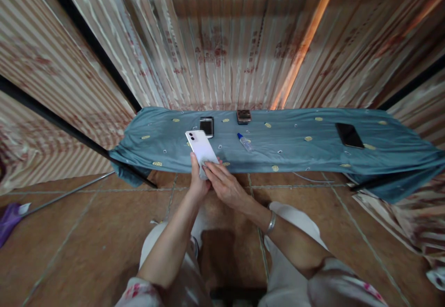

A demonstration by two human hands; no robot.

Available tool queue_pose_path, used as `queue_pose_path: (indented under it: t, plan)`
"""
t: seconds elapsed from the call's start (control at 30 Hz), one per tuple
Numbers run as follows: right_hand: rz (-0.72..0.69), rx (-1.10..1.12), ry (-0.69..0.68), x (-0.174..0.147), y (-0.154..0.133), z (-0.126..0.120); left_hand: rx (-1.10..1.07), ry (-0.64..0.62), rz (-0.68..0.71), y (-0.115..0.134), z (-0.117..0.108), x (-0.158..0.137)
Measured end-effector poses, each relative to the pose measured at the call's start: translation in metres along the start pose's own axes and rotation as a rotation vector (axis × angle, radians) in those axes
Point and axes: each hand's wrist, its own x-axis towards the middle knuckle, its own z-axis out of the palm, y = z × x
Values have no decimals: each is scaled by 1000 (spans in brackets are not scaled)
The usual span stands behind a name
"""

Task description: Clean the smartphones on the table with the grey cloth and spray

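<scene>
My left hand (197, 177) is wrapped round the lower part of a white smartphone (202, 146), its back with two dark camera lenses facing up. The phone is held tilted above the front edge of the cloth-covered table. My right hand (225, 185) reaches across from the right, with its fingers together and pressed on the lower end of the phone's back. Something small and greyish shows under those fingertips; I cannot make out what it is. Just beyond the phone lies a dark square object with a pale rim (207, 125), partly covered by it.
A small clear bottle with a blue cap (245, 142) lies on the blue-green tablecloth (295, 154). Behind it sits a small brown box-like item (244, 116). A dark phone or tablet (349, 135) lies at the right. Black poles (69, 117) slant at the left, before striped curtains.
</scene>
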Motion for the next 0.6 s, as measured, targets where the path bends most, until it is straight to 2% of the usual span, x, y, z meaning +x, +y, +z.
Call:
queue_pose_path:
  t: [0.17,0.37,0.6]
  plan:
    - [-48,-3,15,-2,10,-6,-17,26,17,10,10,-3]
    - [86,99,87,-5,19,-8,-62,33,71,17,19,-8]
    - [256,198,116,-3,20,-8,28,-38,68,13,20,-20]
